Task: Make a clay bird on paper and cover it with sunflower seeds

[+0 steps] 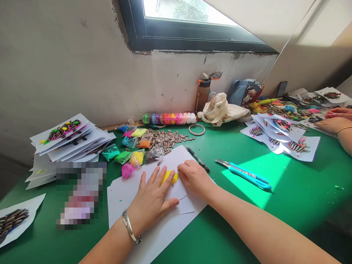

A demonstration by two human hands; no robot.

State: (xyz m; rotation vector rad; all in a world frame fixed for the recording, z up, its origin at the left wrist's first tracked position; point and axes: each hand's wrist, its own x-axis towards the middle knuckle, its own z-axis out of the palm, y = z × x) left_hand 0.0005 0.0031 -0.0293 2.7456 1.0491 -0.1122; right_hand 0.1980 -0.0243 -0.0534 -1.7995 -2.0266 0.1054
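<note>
One yellow piece (173,177) under left hand (154,192), one pen (198,159), one cutter (244,175)

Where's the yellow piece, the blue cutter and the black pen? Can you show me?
Yellow piece (175,178): head view, on its uncovered right side.
Blue cutter (247,175): head view, on the middle of its handle.
Black pen (197,159): head view, on the middle of its barrel.

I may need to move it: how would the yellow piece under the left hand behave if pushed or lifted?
The yellow piece is probably soft, judging by its smooth, flattened shape under the left hand. Looking thin, it may flop or stretch if lifted. Flat on the white paper, it seems unlikely to roll.
</note>
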